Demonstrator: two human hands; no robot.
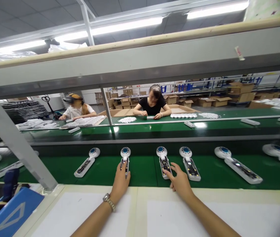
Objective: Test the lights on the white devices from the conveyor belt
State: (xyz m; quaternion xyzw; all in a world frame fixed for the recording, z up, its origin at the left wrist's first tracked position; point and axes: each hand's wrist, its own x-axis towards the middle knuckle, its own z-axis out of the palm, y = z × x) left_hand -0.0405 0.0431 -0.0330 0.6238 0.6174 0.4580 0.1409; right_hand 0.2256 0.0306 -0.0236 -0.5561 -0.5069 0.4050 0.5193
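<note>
My left hand is closed around the lower part of a white device with a round head; its fingers cover much of the exposed circuit board. Farther right, my right hand has its fingers apart, the thumb side touching the lower right of a second device. That one lies face up, its long body uncovered and the board showing. Just beyond my right fingers lies a third device of the same kind. All have blue centres in their round heads.
The devices lie on a green conveyor belt, with more at left and right. White-topped table in front; slanted grey post and blue box left. Two people work across a second belt, beneath an overhead beam.
</note>
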